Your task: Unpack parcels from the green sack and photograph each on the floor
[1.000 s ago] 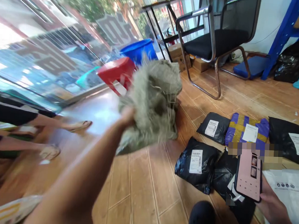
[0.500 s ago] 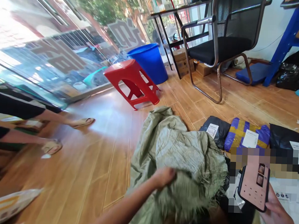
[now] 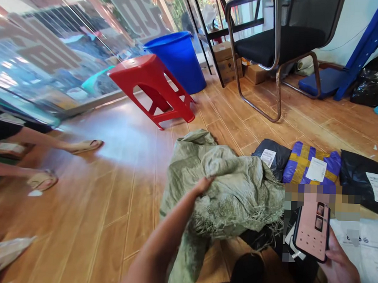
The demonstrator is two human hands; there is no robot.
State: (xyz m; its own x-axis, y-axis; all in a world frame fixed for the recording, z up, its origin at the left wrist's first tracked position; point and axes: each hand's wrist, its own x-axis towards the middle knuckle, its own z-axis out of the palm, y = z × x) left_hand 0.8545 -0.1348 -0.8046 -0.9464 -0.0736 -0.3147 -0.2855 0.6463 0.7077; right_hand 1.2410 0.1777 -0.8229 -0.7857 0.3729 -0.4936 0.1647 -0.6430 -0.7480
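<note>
A crumpled olive-green woven sack [image 3: 225, 172] with a frayed, stringy edge lies on the floor in front of me. My left hand [image 3: 203, 186] is closed on its cloth near the middle, with most of the fingers hidden by the folds. In my right hand [image 3: 340, 254] is a smartphone [image 3: 312, 230] in a dark case, its pink back side up and tilted. Pixelated blocks cover the area around the phone. Just beyond the sack lie a black parcel [image 3: 271, 161] and a purple parcel [image 3: 311, 165] with yellow tape, both labelled.
Another black parcel [image 3: 359, 176] and a white bag [image 3: 364, 245] lie at the right. Ahead stand a red stool [image 3: 150, 87], a blue bin [image 3: 180, 62] and a black chair [image 3: 274, 45]. Another person's sandalled foot [image 3: 85, 145] is at the left, by the glass wall.
My left hand has moved slightly up and left, and the frayed edge of the sack has folded over, baring floor below. The phone stays in my right hand. The whole view has shifted a little.
</note>
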